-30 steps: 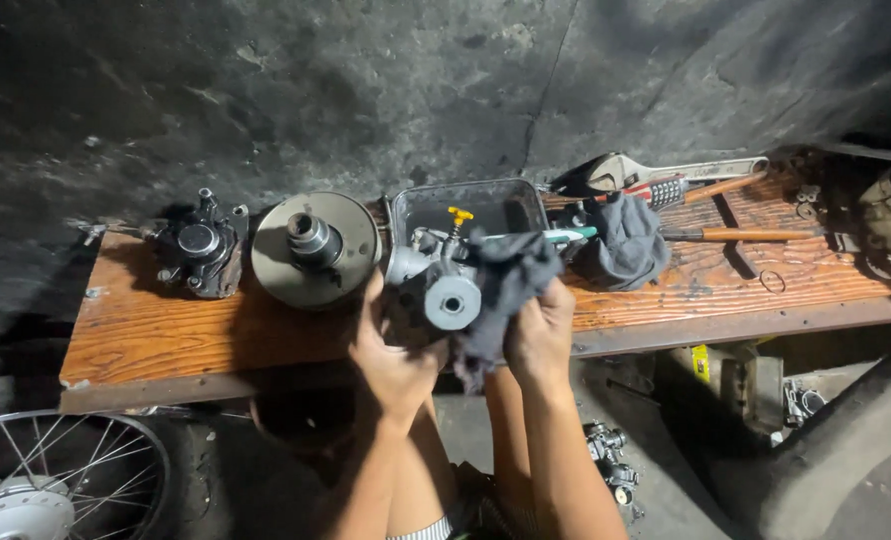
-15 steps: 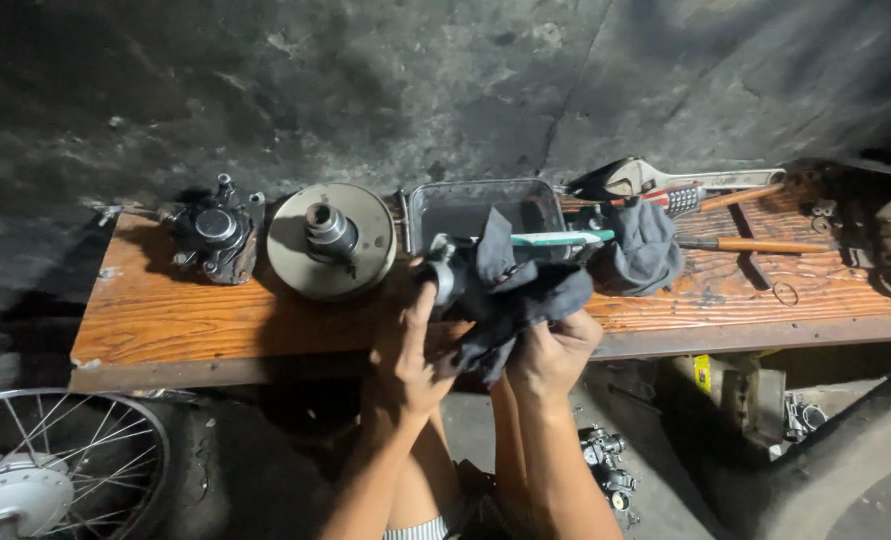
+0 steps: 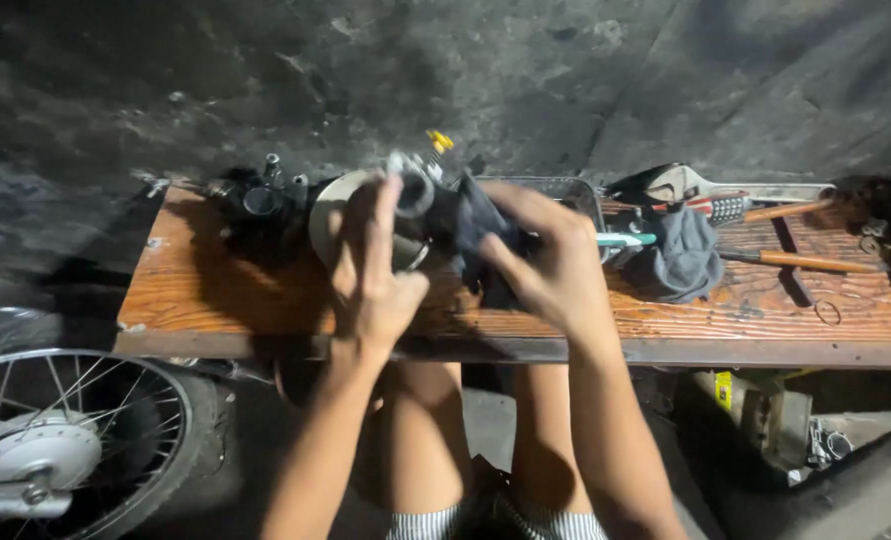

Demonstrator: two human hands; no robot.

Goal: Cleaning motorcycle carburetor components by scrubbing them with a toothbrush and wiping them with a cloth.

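Observation:
My left hand [image 3: 371, 275] holds a small metal engine part [image 3: 413, 192] with a yellow tip, raised above a worn wooden bench [image 3: 216, 300]. My right hand [image 3: 551, 260] presses a dark cloth [image 3: 476, 235] against that part. Both hands sit close together near the middle of the view. Behind my left hand lies a round metal disc [image 3: 328, 210], mostly hidden. A dark engine piece [image 3: 261, 205] rests on the bench to the left.
A grey rag [image 3: 681, 255], a large spanner [image 3: 726, 185], wooden-handled tools [image 3: 801, 262] and a metal ring [image 3: 827, 312] lie on the bench's right side. A dark tray [image 3: 578, 190] sits behind my right hand. A spoked wheel [image 3: 61, 450] stands at the lower left.
Both hands have lifted the metal part and cloth higher and nearer the camera. The view has shifted, and the bench sits lower in it.

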